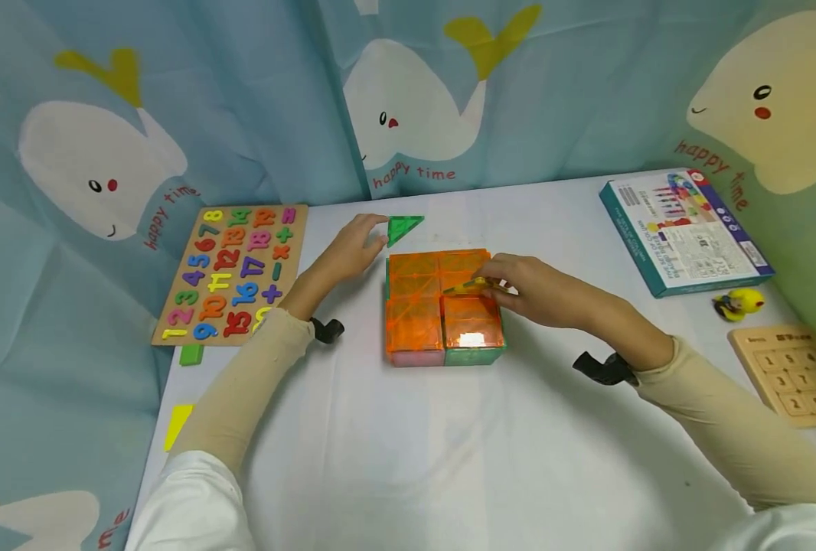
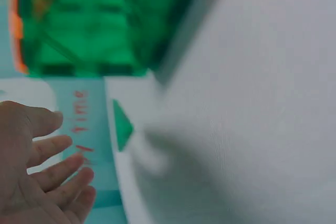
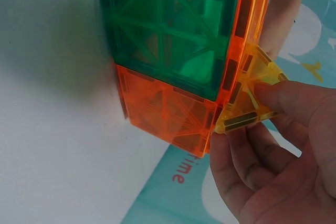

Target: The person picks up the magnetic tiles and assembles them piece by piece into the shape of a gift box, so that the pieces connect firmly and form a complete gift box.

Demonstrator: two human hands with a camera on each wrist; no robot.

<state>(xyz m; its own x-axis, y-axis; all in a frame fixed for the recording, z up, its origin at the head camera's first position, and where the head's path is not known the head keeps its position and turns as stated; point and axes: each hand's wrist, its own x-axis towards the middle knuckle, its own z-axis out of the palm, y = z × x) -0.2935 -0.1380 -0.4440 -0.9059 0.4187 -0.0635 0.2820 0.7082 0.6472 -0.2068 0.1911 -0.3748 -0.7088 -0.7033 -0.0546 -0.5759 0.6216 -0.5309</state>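
Note:
A low block of translucent magnetic tiles [image 1: 415,325] stands mid-table, orange on top, with pink and green sides facing the wearer. My right hand [image 1: 528,291] pinches a yellow triangular magnetic tile [image 3: 254,95] between thumb and fingers. That tile is tilted at the block's orange top; in the right wrist view it overlaps the top edge, and contact is hard to tell. Behind the block, my left hand [image 1: 353,249] is beside a green triangular tile [image 1: 401,228], its fingers spread and loosely bent in the left wrist view [image 2: 52,169]. Nothing is in its grasp.
A wooden board of colored numbers [image 1: 232,275] lies at the left, with a green piece [image 1: 190,354] and a yellow piece [image 1: 177,425] near it. On the right are a boxed toy [image 1: 687,229], a small yellow figure [image 1: 739,304] and a wooden number tray [image 1: 790,375].

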